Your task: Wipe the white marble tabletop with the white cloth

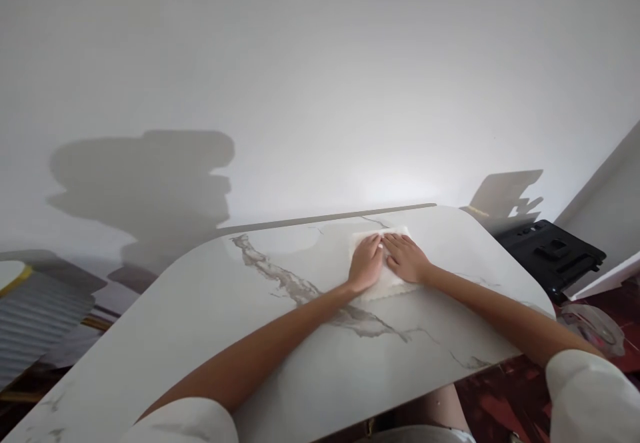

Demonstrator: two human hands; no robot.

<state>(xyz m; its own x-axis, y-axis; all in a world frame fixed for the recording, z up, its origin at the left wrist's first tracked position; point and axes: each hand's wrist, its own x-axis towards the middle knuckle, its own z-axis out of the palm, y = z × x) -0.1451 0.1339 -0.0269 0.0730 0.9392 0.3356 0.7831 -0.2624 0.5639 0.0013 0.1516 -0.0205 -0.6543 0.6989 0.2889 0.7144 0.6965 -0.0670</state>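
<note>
A thin white sheet with a wavy edge, a paper towel or wipe, lies on the white marble-patterned table. Both hands press down on it, close beside each other. My left hand rests on its left part, fingers laid forward and pointing away from me. Across its right part lies my right hand, with the fingers stretched flat toward the upper left. The fingertips of the two hands nearly meet near the sheet's far edge. Parts of the sheet are hidden under the palms.
Behind the table stands a plain pale wall with shadows on it. A black case sits on the right, near a clear plastic bag on the red floor. At far left is a ribbed grey piece with a yellow-edged top.
</note>
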